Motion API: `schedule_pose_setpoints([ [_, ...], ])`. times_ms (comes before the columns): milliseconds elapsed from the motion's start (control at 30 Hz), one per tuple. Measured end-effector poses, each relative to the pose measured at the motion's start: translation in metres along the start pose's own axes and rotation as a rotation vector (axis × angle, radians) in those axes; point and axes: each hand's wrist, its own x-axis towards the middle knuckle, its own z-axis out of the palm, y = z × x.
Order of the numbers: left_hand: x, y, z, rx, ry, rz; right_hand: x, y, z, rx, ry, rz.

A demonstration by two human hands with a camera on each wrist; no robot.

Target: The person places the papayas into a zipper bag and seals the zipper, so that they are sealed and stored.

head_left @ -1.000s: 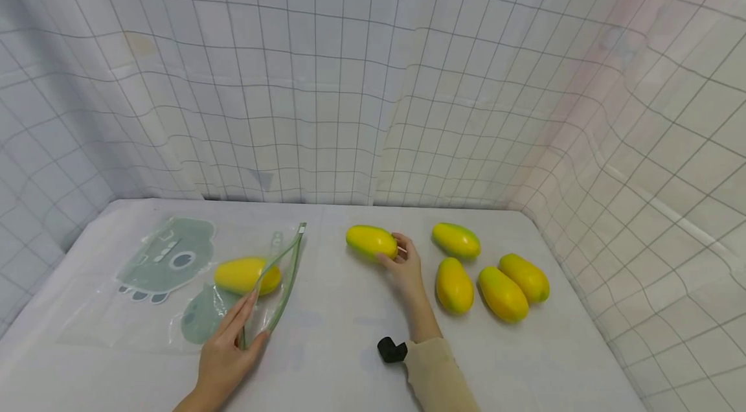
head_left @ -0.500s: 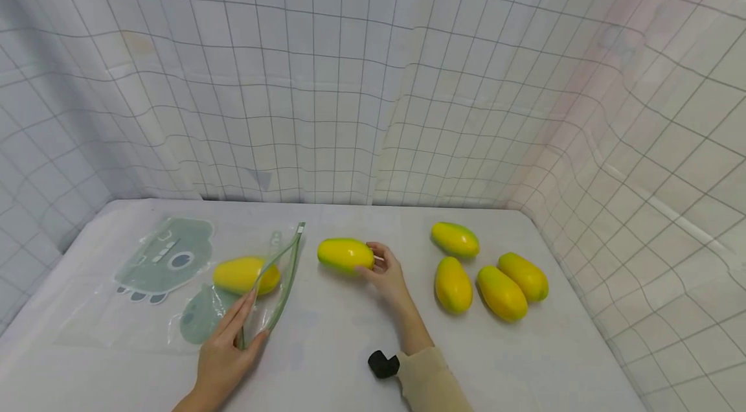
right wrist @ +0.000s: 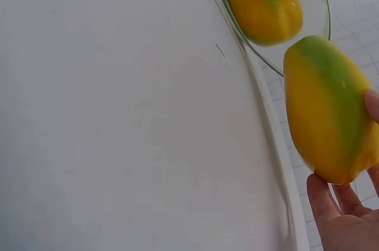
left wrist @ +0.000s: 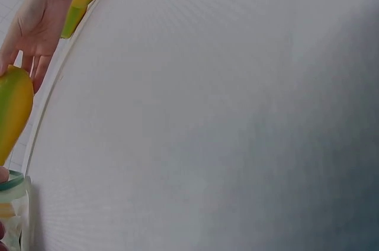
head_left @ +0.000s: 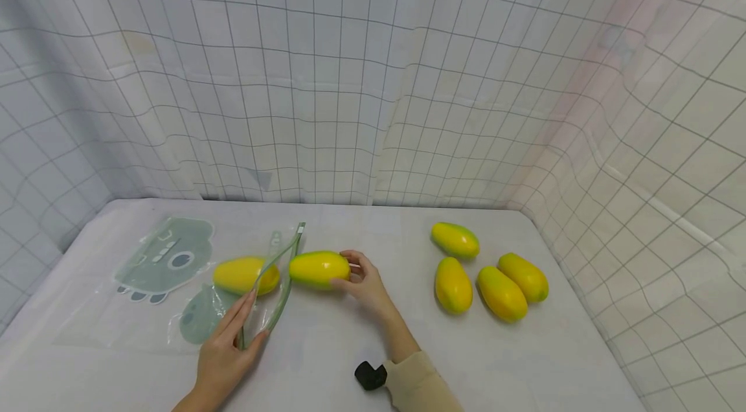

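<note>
My right hand (head_left: 364, 286) grips a yellow-green mango (head_left: 319, 270) by its right end, fingers and thumb around it. The mango's other end is at the parted mouth of a clear zip bag (head_left: 283, 298). In the right wrist view the held mango (right wrist: 328, 109) overlaps the bag's green rim (right wrist: 240, 32). Another mango (head_left: 236, 274) lies inside the bag, partly under its film. My left hand (head_left: 224, 354) holds the bag's near corner, thumb on one edge and fingers by the other. In the left wrist view only its fingertips show beside the bag rim (left wrist: 15, 181).
Several loose mangoes (head_left: 454, 286) lie on the right of the white table (head_left: 373, 341). The bag's printed grey-green cartoon (head_left: 192, 247) spreads flat to the left. A gridded curtain (head_left: 373, 107) hangs behind the table and at both sides. A black device (head_left: 370, 376) sits at my right sleeve.
My right hand has carried the mango leftward and a little nearer, from mid-table to the bag's mouth. The left hand and the bag have stayed in place.
</note>
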Motion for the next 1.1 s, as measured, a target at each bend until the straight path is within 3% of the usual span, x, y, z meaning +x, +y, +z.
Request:
schedule_pose_setpoints([
  [400, -0.001, -0.002, 0.002, 0.002, 0.016, 0.013, 0.003, -0.004, 0.016, -0.028, -0.041, -0.022],
  [700, -0.001, 0.001, -0.002, 0.008, -0.025, -0.039, 0.017, 0.022, 0.025, -0.038, -0.049, -0.042],
  [1100, -0.001, -0.001, -0.003, -0.003, -0.045, -0.039, 0.024, 0.024, 0.044, -0.051, -0.076, -0.061],
])
